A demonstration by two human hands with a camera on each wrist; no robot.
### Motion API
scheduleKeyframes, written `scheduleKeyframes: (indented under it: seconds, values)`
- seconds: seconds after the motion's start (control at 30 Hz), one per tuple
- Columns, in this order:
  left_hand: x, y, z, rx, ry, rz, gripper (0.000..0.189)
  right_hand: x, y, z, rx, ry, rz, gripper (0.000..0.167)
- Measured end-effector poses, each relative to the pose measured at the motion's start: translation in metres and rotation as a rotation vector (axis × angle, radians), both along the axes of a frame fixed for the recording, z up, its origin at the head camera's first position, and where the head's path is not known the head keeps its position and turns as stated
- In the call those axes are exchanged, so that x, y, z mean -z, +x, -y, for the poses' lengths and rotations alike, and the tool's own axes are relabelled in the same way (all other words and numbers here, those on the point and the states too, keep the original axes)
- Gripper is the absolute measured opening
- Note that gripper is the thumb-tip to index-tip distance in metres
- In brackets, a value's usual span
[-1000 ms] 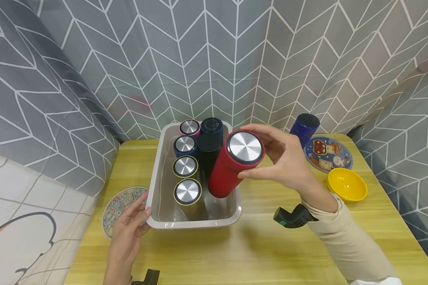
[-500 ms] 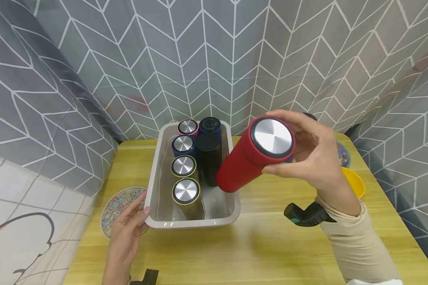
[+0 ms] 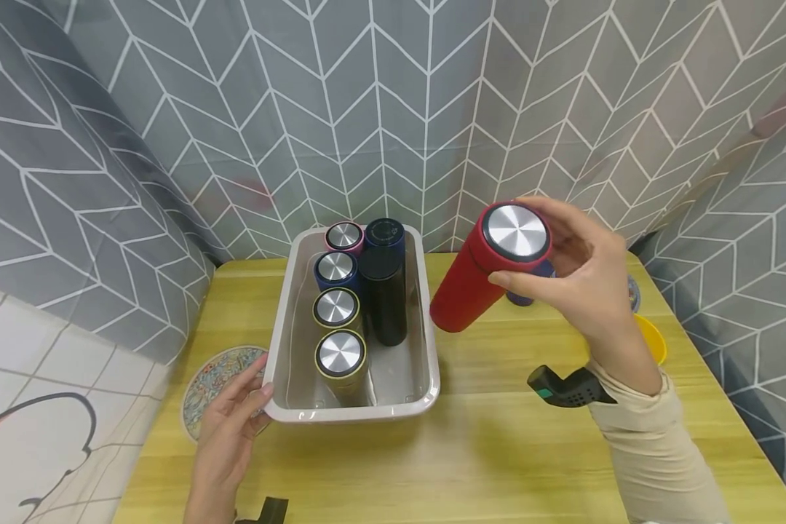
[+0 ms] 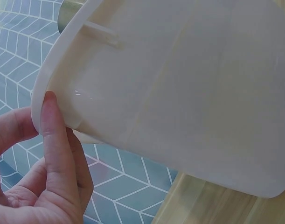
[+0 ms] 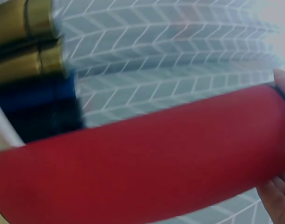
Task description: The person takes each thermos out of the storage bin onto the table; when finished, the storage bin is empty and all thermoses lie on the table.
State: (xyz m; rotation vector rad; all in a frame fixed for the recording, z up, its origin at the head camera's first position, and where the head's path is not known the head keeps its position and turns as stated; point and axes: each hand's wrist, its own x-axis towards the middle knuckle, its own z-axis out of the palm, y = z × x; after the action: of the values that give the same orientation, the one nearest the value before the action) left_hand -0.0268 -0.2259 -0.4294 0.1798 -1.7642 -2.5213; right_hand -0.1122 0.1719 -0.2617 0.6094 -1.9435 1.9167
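Note:
My right hand (image 3: 579, 269) grips a red thermos flask (image 3: 474, 280) around its lid end, thumb on the near side. The flask hangs tilted in the air just right of the white plastic tub (image 3: 354, 415), its metal-disc lid towards me. My left hand (image 3: 231, 418) pinches the tub's near-left corner; in the left wrist view its fingers (image 4: 53, 135) lie against the rim and outer wall. Inside the tub stand a black flask (image 3: 385, 306), two gold ones, including the nearest gold flask (image 3: 340, 364), two blue ones and a pink-rimmed flask (image 3: 344, 236).
A blue flask (image 3: 520, 298) stands on the wooden table (image 3: 498, 451), partly hidden behind the red flask and my hand. Further right are a yellow bowl (image 3: 651, 340) and a round patterned mat (image 3: 633, 293). Another patterned mat (image 3: 196, 386) lies beneath my left hand. A grey curtain (image 3: 367, 109) hangs behind.
My right hand has lifted the red flask out of the tub and carried it rightwards past the rim. The left hand has stayed at the tub's corner.

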Motion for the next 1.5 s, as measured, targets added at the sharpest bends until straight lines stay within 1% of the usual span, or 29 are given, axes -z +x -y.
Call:
scheduleKeyframes:
  seconds: [0.23,0.33,0.47,0.53,0.67,0.77,0.87,0.97,1.1,1.5]
  values:
    - [-0.001,0.0,0.001,0.009,-0.021,0.009,0.046,0.027,-0.025,-0.005,0.233,0.191,0.092,0.061]
    - [-0.001,0.0,0.001,0.012,-0.026,0.005,0.046,0.041,-0.039,-0.008,0.297,0.221,0.13,0.06]
    - [-0.002,-0.001,0.0,0.013,-0.03,0.005,0.046,0.064,-0.057,-0.013,0.371,0.254,0.199,0.063]
    - [-0.002,-0.001,0.0,0.01,-0.04,0.018,0.046,0.076,-0.064,-0.016,0.401,0.262,0.222,0.064]
    - [-0.004,0.0,0.0,0.001,-0.063,0.044,0.046,0.099,-0.078,-0.021,0.463,0.246,0.232,0.066]
    - [-0.005,0.0,0.0,-0.001,-0.07,0.054,0.046,0.113,-0.086,-0.023,0.512,0.217,0.233,0.067]
    - [-0.005,0.0,0.0,-0.002,-0.073,0.055,0.046,0.124,-0.092,-0.025,0.551,0.194,0.232,0.069]
    - [-0.005,0.0,-0.001,-0.006,-0.077,0.054,0.046,0.132,-0.097,-0.026,0.577,0.178,0.222,0.07]
    - [-0.006,0.0,-0.001,-0.009,-0.079,0.052,0.046,0.137,-0.1,-0.027,0.596,0.173,0.211,0.069]
    - [-0.007,0.0,-0.001,-0.011,-0.085,0.057,0.046,0.14,-0.112,-0.028,0.625,0.224,0.221,0.071]
